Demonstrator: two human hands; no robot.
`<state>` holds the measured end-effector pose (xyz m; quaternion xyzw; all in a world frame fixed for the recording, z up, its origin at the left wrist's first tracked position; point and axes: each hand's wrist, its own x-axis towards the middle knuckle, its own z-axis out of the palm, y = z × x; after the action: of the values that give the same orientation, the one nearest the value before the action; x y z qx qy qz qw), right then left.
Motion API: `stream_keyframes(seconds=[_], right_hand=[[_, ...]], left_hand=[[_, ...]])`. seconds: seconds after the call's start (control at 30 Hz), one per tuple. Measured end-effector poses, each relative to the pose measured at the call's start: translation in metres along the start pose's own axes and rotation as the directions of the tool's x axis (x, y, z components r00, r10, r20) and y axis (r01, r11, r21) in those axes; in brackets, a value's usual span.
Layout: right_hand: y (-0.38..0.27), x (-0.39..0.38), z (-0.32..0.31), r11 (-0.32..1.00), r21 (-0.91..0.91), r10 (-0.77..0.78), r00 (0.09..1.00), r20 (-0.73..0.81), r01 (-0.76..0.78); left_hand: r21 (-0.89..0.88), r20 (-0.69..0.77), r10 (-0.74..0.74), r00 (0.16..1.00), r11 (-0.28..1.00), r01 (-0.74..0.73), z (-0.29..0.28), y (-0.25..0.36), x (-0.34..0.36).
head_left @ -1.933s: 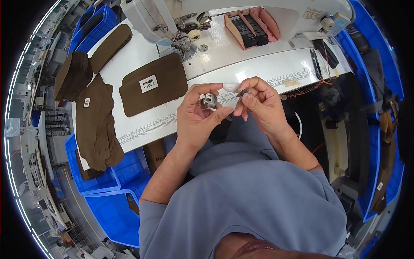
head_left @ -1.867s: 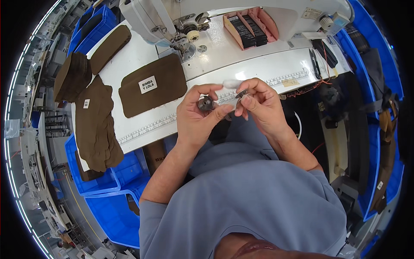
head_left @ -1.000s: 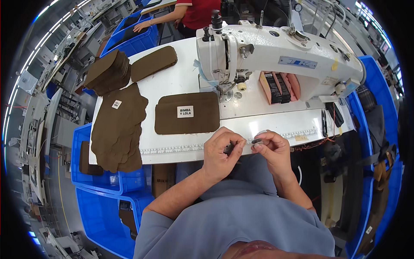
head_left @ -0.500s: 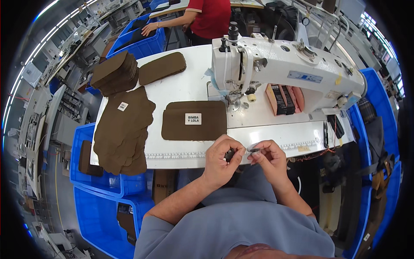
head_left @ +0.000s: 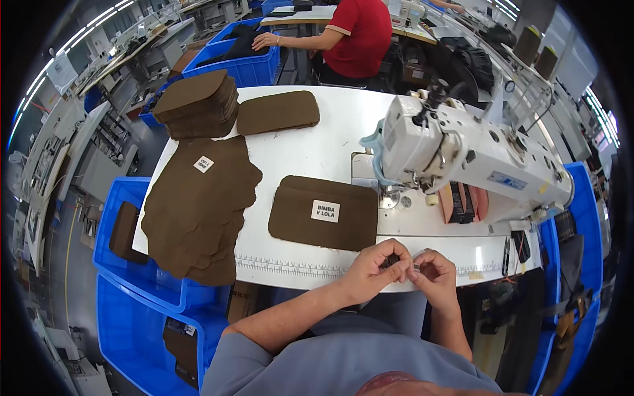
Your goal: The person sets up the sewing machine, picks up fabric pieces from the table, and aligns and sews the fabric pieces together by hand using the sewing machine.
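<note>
My left hand (head_left: pixel 380 267) and my right hand (head_left: pixel 434 277) meet at the table's front edge, below the sewing machine (head_left: pixel 485 158). Curled fingers of the left hold a small dark round piece, which looks like a bobbin case (head_left: pixel 389 262); much of it is hidden. The right pinches a small greyish disc, like a bobbin (head_left: pixel 416 267), close against the left fingertips. Just beyond my left hand lies a brown rectangular fabric panel (head_left: pixel 297 214) with a white printed label (head_left: pixel 325 211). It reaches to the machine's needle area.
Left on the white table (head_left: pixel 337 148) lie overlapping brown pieces (head_left: pixel 198 211), a tall stack of panels (head_left: pixel 196 109) and a flatter brown panel (head_left: pixel 277 112). Blue bins (head_left: pixel 142 290) stand at both sides. Across the table, a person in red (head_left: pixel 360 39) reaches into another bin.
My view has shifted, so the table and machine appear lower and further right. My hands have come together, bringing the small disc up against the left fingers.
</note>
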<state>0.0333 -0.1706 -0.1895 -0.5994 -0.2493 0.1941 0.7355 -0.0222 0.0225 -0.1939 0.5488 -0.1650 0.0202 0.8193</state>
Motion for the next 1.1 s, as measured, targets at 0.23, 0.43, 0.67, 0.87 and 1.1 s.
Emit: stream_keyframes(seconds=[0.23, 0.43, 0.67, 0.87, 1.1], right_hand=[[0.004, 0.006, -0.008, 0.99, -0.118, 0.079, 0.997, 0.003, -0.078], [-0.004, 0.011, -0.01, 0.966, -0.254, 0.051, 0.998, 0.037, -0.04], [-0.008, 0.009, -0.002, 0.996, -0.065, 0.058, 0.998, -0.03, -0.06], [-0.003, -0.002, -0.014, 0.993, 0.12, 0.031, 0.985, -0.169, -0.01], [0.011, 0.013, -0.033, 0.854, 0.507, -0.033, 0.983, -0.179, 0.121]], left_hand=[[0.341, -0.045, 0.11, 0.993, 0.936, -0.088, 0.004, 0.007, -0.003], [0.261, -0.108, -0.001, 0.994, 0.965, 0.029, 0.001, 0.004, -0.008], [0.297, -0.101, 0.053, 0.993, 0.955, -0.021, 0.0, 0.006, -0.015], [0.449, -0.094, 0.045, 0.995, 0.894, 0.002, 0.006, 0.006, -0.006], [0.581, -0.258, 0.097, 0.961, 0.81, 0.075, 0.004, -0.002, -0.006]])
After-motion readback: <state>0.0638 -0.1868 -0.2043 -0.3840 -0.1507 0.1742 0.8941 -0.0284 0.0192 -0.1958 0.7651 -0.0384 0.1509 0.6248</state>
